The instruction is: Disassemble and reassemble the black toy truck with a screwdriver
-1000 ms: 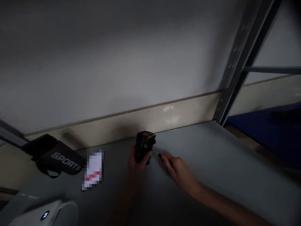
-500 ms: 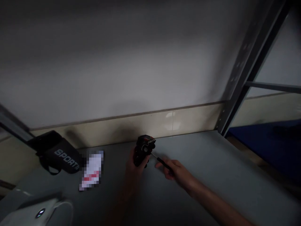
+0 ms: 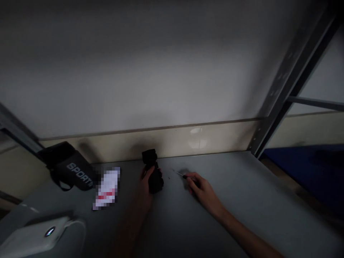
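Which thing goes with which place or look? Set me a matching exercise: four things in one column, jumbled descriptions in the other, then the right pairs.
Things
1. Screwdriver
2. Pouch
3. Black device
4. Power bank

Descriptions
A. White, with a cable attached
B. Held in the left hand
C. Held in the right hand
D. Dark, marked SPORT

Pairs: 1-C, 2-D, 3-B, 4-A

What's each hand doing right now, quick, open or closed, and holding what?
Left hand: closed around a black gadget.
Right hand: closed on a slim screwdriver, its tip apart from the gadget.
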{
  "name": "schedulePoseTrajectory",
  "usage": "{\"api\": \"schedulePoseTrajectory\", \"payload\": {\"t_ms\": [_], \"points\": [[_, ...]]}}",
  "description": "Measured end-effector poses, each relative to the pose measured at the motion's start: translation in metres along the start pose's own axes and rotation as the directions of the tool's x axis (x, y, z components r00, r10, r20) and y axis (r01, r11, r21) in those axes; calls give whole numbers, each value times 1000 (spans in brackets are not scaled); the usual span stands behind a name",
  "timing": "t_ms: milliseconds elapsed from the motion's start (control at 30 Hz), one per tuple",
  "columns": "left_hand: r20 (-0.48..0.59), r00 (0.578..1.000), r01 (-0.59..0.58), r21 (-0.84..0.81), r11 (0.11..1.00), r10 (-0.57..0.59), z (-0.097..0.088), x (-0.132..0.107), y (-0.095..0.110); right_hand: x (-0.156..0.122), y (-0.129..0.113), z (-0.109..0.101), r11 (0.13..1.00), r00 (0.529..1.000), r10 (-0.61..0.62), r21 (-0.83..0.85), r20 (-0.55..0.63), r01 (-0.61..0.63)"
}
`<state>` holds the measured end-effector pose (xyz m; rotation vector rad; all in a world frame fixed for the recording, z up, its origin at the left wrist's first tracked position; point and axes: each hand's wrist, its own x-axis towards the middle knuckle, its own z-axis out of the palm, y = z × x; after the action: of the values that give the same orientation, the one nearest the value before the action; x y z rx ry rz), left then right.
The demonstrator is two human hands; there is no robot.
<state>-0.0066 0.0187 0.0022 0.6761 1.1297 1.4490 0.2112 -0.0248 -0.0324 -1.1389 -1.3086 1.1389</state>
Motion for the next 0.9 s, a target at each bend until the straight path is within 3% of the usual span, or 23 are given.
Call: {"api": "schedulePoseTrajectory", "payload": {"t_ms": [233, 467, 900], "points": [[16, 998, 58, -33, 998, -58, -5, 2, -6, 32, 7, 6, 999, 984, -10, 44, -175, 18], [30, 998, 57, -45, 997, -56, -1, 0, -4, 82, 8, 24, 999, 992, -28, 13, -123, 30], [54, 997, 54, -91, 994, -49, -5, 6, -12, 81, 16, 22, 999, 996, -35, 9, -85, 36]]}}
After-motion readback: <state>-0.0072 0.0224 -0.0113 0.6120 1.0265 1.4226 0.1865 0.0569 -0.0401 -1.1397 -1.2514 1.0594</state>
